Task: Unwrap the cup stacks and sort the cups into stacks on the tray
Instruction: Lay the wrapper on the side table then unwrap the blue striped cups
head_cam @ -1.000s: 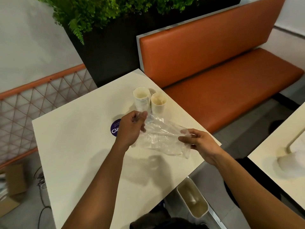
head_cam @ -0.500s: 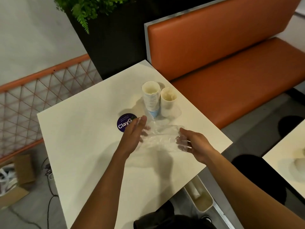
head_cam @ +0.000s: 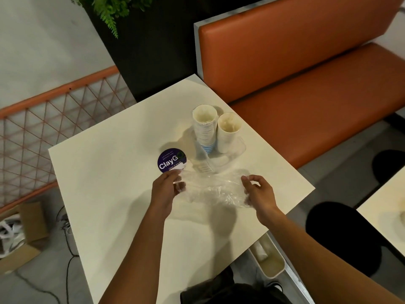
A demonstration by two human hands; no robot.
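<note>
Both hands on the clear plastic wrap [head_cam: 211, 189], centre frame, lying crumpled on the white table [head_cam: 105, 194]. Left hand [head_cam: 167, 190] has the wrap's left end, fingers curled and pinched on it. Right hand [head_cam: 259, 194] has the right end, fingers curled round the film, thumb slightly off. Two unwrapped cup stacks are upright just above the wrap, touching side by side: blue-striped stack [head_cam: 205, 130] on the left, plain stack [head_cam: 228, 133] on the right, both in a clear tray [head_cam: 242, 147]. Purple sticker [head_cam: 171, 160] left of the tray.
</note>
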